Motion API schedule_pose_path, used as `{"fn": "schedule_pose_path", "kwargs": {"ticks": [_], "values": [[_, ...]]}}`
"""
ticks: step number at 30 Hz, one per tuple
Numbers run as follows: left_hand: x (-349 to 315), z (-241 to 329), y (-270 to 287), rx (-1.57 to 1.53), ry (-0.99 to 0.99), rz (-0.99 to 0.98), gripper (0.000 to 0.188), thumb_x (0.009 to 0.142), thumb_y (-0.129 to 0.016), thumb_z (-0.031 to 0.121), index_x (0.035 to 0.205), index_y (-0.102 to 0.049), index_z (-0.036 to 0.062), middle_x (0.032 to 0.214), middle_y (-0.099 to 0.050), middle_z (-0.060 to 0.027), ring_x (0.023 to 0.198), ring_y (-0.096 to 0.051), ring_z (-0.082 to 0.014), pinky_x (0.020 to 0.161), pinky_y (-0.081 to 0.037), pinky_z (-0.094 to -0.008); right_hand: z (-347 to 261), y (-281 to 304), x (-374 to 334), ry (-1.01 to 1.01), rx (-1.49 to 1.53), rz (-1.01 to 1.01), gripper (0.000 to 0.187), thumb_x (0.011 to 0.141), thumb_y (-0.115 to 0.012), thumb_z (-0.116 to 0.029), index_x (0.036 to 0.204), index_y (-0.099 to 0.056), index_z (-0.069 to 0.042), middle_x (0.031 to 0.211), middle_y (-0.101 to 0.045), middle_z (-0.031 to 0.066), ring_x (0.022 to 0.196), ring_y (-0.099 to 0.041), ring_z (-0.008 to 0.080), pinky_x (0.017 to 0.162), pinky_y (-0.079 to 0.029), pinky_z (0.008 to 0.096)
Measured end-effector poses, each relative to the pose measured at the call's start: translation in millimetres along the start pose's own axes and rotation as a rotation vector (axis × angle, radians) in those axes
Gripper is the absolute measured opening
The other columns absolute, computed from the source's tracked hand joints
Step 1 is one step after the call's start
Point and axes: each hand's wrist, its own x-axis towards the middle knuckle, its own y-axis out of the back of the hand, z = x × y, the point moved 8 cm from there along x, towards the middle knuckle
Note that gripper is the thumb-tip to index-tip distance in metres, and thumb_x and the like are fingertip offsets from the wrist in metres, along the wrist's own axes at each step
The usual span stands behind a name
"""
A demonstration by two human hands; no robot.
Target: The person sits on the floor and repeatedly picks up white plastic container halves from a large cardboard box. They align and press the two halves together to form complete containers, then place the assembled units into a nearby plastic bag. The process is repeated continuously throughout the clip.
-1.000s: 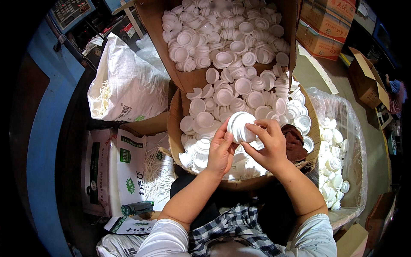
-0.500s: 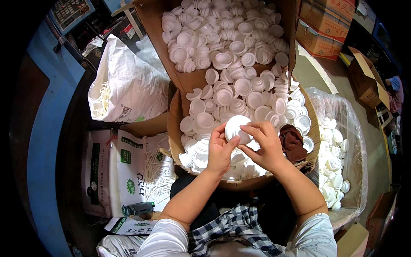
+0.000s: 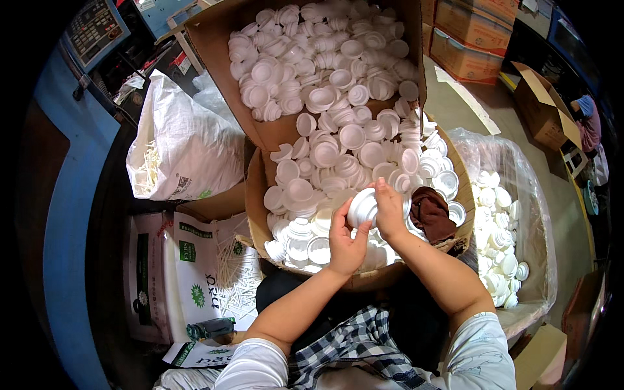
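Observation:
Between my two hands is a round white plastic cap (image 3: 363, 207) with stepped rings, tilted on its side above the pile. My left hand (image 3: 346, 245) grips its left and lower edge, with the thumb in front. My right hand (image 3: 391, 214) is closed against its right side, fingers together and pointing up; its palm side is hidden. Below and beyond lie many loose white caps (image 3: 325, 155), heaped in an open cardboard box (image 3: 255, 218). A crumpled dark brown cloth (image 3: 432, 214) rests on the box's right side, near my right hand.
At right stands a container lined with clear plastic (image 3: 543, 250), holding more white caps (image 3: 499, 227). To the left are a white woven sack (image 3: 195, 143) and thin white sticks (image 3: 242, 279) on printed packaging. Stacked cartons (image 3: 471, 39) and a blue machine frame (image 3: 62, 214) stand farther off.
The cap has turned from facing up to tilted sideways. My right hand has shifted from pinching its front to pressing along its right side. The whole view has moved slightly.

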Motion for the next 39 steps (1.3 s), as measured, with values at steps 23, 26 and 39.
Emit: {"fn": "schedule_pose_path", "kwargs": {"ticks": [23, 26, 39], "values": [[41, -34, 89, 1.155, 0.185, -0.255, 0.03, 0.068, -0.072, 0.025, 0.09, -0.063, 0.0063, 0.098, -0.06, -0.0115, 0.092, -0.055, -0.0296, 0.081, -0.044, -0.0362, 90, 482, -3, -0.167, 0.459, 0.983, 0.028, 0.082, -0.049, -0.009, 0.108, -0.051, 0.002, 0.104, -0.059, 0.0164, 0.095, -0.059, 0.0269, 0.081, -0.048, 0.0392], [32, -39, 84, 1.273, 0.155, -0.375, 0.026, 0.065, -0.073, 0.024, 0.084, -0.063, 0.0084, 0.103, -0.058, -0.0089, 0.102, -0.049, -0.0302, 0.085, -0.041, -0.0397, 90, 456, -20, -0.281, 0.077, 1.224, 0.044, 0.07, -0.064, -0.019, 0.106, -0.053, 0.003, 0.094, -0.059, 0.0147, 0.087, -0.057, 0.0243, 0.077, -0.044, 0.0392], [25, -44, 94, 0.068, 0.475, -0.062, 0.018, 0.074, -0.07, 0.022, 0.078, -0.057, 0.0099, 0.123, -0.046, -0.0128, 0.112, -0.044, -0.0245, 0.087, -0.038, -0.0383, 56, 80, -44, -0.097, -0.994, -0.887, 0.055, 0.061, -0.075, -0.018, 0.11, -0.058, -0.002, 0.11, -0.058, 0.0181, 0.102, -0.055, 0.0318, 0.089, -0.043, 0.0363]]}}
